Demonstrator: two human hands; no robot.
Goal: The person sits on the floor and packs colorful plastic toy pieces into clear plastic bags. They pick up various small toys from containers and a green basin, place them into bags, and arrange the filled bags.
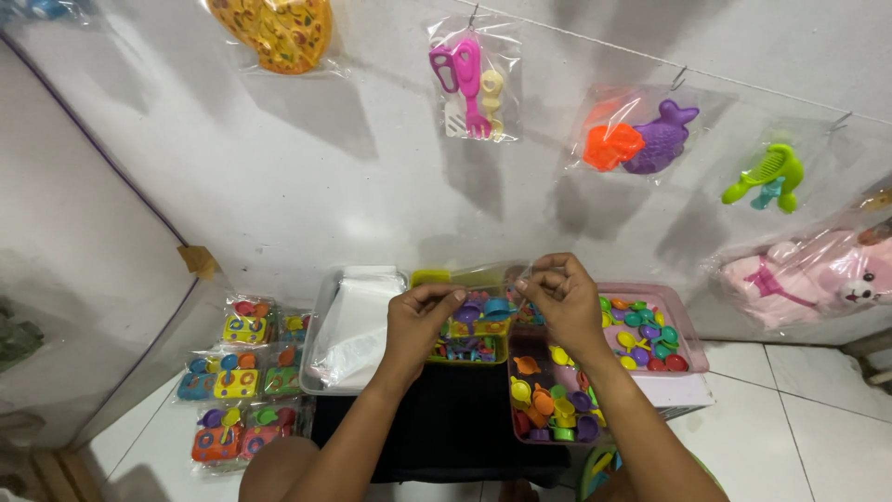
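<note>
You hold a clear plastic bag [483, 299] of small toy dishes between both hands, up in front of the wall. Your left hand [423, 321] pinches its left edge with thumb and fingers closed on the film; your right hand [557, 302] pinches the top right corner the same way. The bag already holds coloured pieces, so filling looks mostly done; whether its mouth is sealed, I cannot tell.

Just below and left of your grip sits a clear tub [325, 358] with a stack of empty bags [358, 321] in it, so more packing seems left. Right of your grip a pink tray [683, 325] holds loose spoons and plates, and under your right wrist a second tray [520, 423] holds more. Far left, on the floor, lie finished packs [237, 381] in rows.

Above your hands, bagged toys hang on a line: an orange pizza [274, 33], pink utensils [469, 79], orange and purple moulds [641, 139], a green comb [767, 177], and a pink plush [808, 274] to the right. A small brown tag [197, 260] sticks to the wall up left.
</note>
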